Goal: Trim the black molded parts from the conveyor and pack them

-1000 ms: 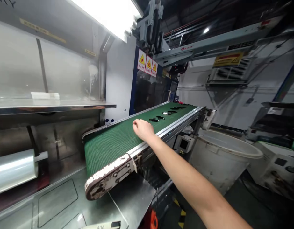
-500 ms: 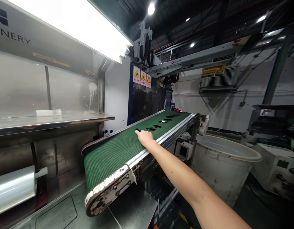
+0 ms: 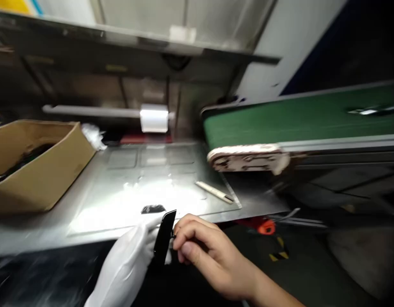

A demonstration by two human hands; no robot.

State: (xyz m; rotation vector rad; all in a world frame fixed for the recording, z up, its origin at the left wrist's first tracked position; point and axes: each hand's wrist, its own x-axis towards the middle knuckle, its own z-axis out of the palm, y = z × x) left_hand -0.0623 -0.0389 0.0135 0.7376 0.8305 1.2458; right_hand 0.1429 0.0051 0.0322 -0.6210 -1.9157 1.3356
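Observation:
My left hand, in a white glove, is closed on a thin, glossy black part held up on edge above the front of the table. My bare right hand is beside it, its fingers pinched at a small dark stub on the part's right side. Whether that stub belongs to the part I cannot tell. Just behind my hands, a second black part lies on the bright table sheet.
A slim pale tool with a dark end lies right of centre. An open cardboard box with dark things inside stands at left. The green conveyor belt runs off right, carrying blurred black pieces. A white roll is at the back.
The view has swung left and down from the conveyor to the table. My right hand has come from the belt to the black part, and my gloved left hand is now in view.

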